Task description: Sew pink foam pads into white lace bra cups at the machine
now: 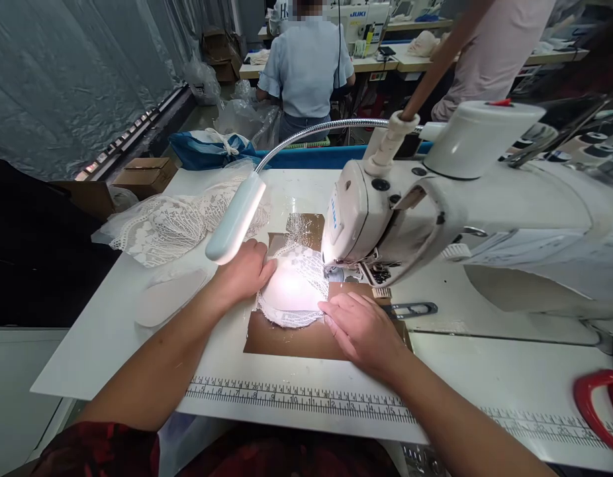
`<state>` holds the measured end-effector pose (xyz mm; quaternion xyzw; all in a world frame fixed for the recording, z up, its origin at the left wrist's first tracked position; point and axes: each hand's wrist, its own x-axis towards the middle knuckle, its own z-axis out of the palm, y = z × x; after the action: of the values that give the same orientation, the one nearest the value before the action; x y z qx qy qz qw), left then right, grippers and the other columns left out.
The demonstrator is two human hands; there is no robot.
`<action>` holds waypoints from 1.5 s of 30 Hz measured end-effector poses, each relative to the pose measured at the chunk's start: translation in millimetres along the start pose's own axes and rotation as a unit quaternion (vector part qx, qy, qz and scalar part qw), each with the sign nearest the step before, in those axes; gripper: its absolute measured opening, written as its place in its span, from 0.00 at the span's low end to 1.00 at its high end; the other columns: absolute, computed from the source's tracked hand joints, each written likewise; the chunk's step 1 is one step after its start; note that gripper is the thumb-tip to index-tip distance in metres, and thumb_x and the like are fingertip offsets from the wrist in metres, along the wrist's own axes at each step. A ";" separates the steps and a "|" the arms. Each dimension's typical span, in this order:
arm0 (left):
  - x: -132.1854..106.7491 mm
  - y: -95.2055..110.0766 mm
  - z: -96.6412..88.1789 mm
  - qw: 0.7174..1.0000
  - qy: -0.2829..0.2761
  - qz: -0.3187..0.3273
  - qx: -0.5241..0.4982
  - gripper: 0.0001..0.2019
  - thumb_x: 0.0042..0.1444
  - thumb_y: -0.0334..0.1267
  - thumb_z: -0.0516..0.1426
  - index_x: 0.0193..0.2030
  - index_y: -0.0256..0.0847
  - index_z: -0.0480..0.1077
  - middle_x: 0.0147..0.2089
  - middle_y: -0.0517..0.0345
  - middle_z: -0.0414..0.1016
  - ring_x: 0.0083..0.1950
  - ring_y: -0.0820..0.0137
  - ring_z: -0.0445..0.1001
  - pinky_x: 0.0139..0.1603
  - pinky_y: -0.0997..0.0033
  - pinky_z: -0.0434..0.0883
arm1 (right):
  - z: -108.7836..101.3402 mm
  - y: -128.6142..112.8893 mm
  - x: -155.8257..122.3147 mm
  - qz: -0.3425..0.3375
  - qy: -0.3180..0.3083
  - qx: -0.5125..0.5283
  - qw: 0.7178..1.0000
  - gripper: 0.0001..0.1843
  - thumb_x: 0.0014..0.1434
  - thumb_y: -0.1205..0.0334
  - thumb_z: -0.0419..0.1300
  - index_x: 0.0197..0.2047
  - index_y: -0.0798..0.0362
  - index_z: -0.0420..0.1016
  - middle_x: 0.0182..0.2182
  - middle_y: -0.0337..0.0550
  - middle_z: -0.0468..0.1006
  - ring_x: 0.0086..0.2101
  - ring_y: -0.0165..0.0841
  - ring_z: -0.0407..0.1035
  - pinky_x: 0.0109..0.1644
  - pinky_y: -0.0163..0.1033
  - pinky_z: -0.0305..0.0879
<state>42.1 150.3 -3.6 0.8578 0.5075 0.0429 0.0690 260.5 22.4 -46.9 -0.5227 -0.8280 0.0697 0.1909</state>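
A white, lace-trimmed bra cup (pixel 291 285) lies under the lamp, its right edge at the needle area of the white sewing machine (pixel 353 212). My left hand (pixel 244 270) grips the cup's upper left edge, the thumb on the fabric and the other fingers curled, partly hidden by the lamp head. At the cup's lower right edge, my right hand (pixel 361 326) pinches the fabric between thumb and fingertips. Brown board (pixel 291 338) covers the table beneath the cup. Just right of my right hand rests a dark flat tool (pixel 413 309) with a slot.
A lamp (pixel 237 215) on a bent metal neck hangs over my left hand. White lace pieces (pixel 172 222) and a pale pad (pixel 170 298) lie left. A ruler strip (pixel 296 397) runs along the front edge; red-handled scissors (pixel 599 404) are far right. A person (pixel 306 73) sits ahead.
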 end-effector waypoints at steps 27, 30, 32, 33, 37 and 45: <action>-0.3 17.5 17.0 0.764 -0.226 -0.056 -0.602 0.16 0.43 0.40 0.65 0.37 0.31 0.74 0.35 0.54 0.76 0.36 0.70 0.73 0.35 0.77 0.68 | -7.1 0.6 8.6 0.052 0.009 -0.063 0.997 0.12 0.64 0.64 0.51 0.46 0.53 0.72 0.38 0.43 0.72 0.35 0.34 0.65 0.36 0.37 0.54; -1.2 20.0 17.0 0.776 -0.236 -0.066 -0.581 0.18 0.42 0.40 0.65 0.38 0.30 0.74 0.36 0.53 0.76 0.37 0.68 0.73 0.36 0.76 0.69 | -9.6 -3.8 13.1 0.058 -0.047 -0.089 0.993 0.14 0.63 0.62 0.54 0.52 0.50 0.69 0.39 0.41 0.71 0.34 0.33 0.64 0.34 0.37 0.52; -1.3 20.4 17.7 0.784 -0.236 -0.072 -0.570 0.18 0.42 0.41 0.64 0.39 0.30 0.74 0.36 0.52 0.76 0.37 0.68 0.72 0.37 0.75 0.69 | -10.1 -5.6 15.0 0.062 -0.063 -0.109 0.990 0.12 0.63 0.62 0.54 0.49 0.51 0.70 0.38 0.41 0.71 0.34 0.34 0.64 0.34 0.37 0.52; -1.1 20.5 17.9 0.788 -0.234 -0.071 -0.565 0.18 0.42 0.41 0.64 0.38 0.30 0.74 0.35 0.53 0.75 0.36 0.68 0.72 0.37 0.75 0.69 | -9.8 -5.7 15.3 0.063 -0.058 -0.119 0.989 0.10 0.63 0.63 0.54 0.46 0.51 0.71 0.37 0.41 0.71 0.34 0.34 0.64 0.34 0.38 0.51; -0.2 20.9 17.3 0.806 -0.216 -0.044 -0.549 0.14 0.44 0.41 0.63 0.34 0.32 0.73 0.32 0.55 0.74 0.34 0.71 0.71 0.32 0.77 0.67 | -6.1 -2.7 12.1 0.064 -0.012 -0.139 0.988 0.08 0.63 0.64 0.52 0.40 0.53 0.72 0.34 0.42 0.72 0.35 0.35 0.64 0.34 0.38 0.51; -0.5 19.9 19.2 0.815 -0.214 -0.028 -0.537 0.13 0.46 0.42 0.62 0.34 0.33 0.73 0.32 0.56 0.75 0.33 0.70 0.71 0.32 0.77 0.67 | -6.6 -4.5 11.7 0.067 -0.008 -0.145 0.987 0.13 0.62 0.64 0.54 0.50 0.52 0.70 0.38 0.44 0.73 0.36 0.36 0.65 0.34 0.38 0.50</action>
<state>61.8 139.0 -19.4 0.6574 0.3999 0.1220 0.6270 254.9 30.2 -36.6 -0.5983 -0.7940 -0.0342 0.1020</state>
